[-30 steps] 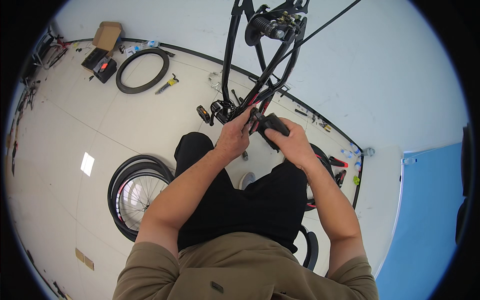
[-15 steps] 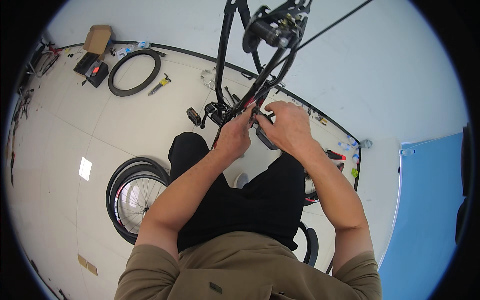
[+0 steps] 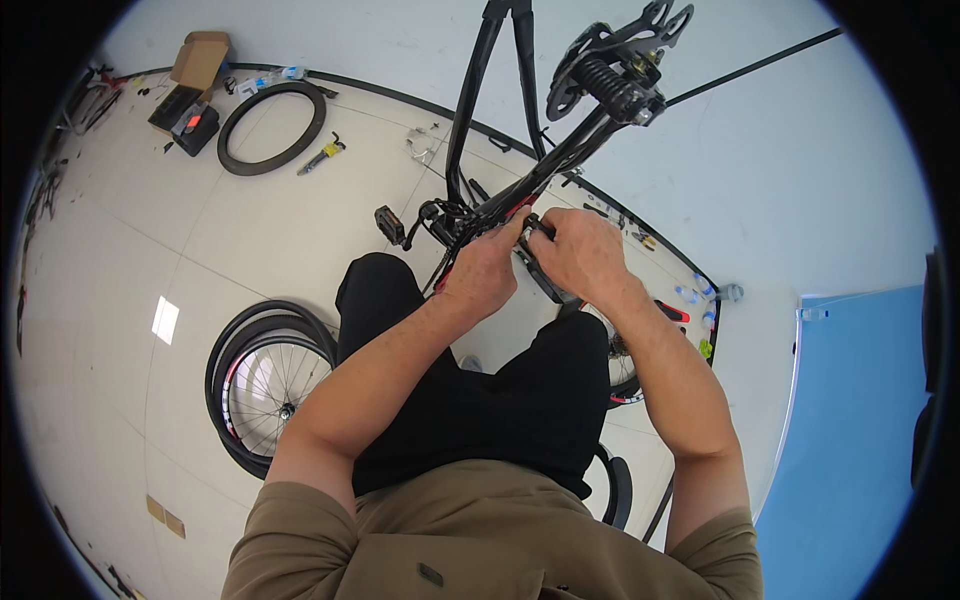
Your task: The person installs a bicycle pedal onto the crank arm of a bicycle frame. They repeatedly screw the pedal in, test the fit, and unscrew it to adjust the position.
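A black bicycle frame (image 3: 470, 110) with red markings stands in front of me, leaning to the right at its upper end. A dark coil spring with a toothed metal bracket (image 3: 610, 85) sits at that raised end. My left hand (image 3: 485, 275) is closed round the frame tube, its index finger pointing along it toward my right hand. Beside the tube my right hand (image 3: 580, 250) has its thumb and fingers closed together at a small dark part, mostly hidden by the fingers. A pedal (image 3: 390, 225) on a crank juts out left of the frame. Another black pedal-like piece (image 3: 542, 280) shows below my right hand.
A spoked wheel with loose tyres (image 3: 270, 390) lies on the floor to my left. Farther off lie a tyre (image 3: 230, 150), a yellow-and-black tool (image 3: 320, 155) and an open cardboard box (image 3: 200, 60). Tools (image 3: 640, 240) and plastic bottles (image 3: 690, 294) line the right wall.
The frame's upper end has swung to the right. My left hand has shifted slightly right along with it, and my right hand's fingers have closed in tighter beside the tube.
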Motion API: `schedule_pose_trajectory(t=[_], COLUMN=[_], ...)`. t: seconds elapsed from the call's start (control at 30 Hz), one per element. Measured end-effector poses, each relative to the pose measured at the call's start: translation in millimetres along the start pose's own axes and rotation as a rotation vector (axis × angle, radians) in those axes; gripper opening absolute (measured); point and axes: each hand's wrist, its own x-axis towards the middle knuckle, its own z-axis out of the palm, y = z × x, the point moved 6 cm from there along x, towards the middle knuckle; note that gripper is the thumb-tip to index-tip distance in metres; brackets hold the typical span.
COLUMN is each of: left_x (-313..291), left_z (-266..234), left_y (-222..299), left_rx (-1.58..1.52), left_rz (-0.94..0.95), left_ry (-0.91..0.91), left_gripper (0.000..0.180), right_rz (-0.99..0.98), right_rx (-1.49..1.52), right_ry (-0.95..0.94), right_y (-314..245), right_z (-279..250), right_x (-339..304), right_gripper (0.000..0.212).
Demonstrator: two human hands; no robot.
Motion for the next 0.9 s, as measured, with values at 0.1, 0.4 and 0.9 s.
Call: schedule_pose_trajectory(t=[0.1,0.4,0.9], left_x=[-2.5,-0.5,-2.0], left_z=[0.6,2.9,1.5], left_y=[-0.7,-0.8,1.8], left_rx=[-0.023,-0.016,-0.045], left_rz=[0.027,0.056,0.093], left_ry=[0.041,0.037,0.089], left_gripper=[0.063,0.065,0.064], right_rz=[-0.010,-0.031,0.405], right_rx=[0.025,0.025,0.932], right_ry=[-0.031,-0.046,-0.469], right_y=[5.5,8.3,54.7], right_z=[5.0,5.3,17.7], right_x=[3.3,4.5,11.1], right_gripper=[0.029,0.029,0.027])
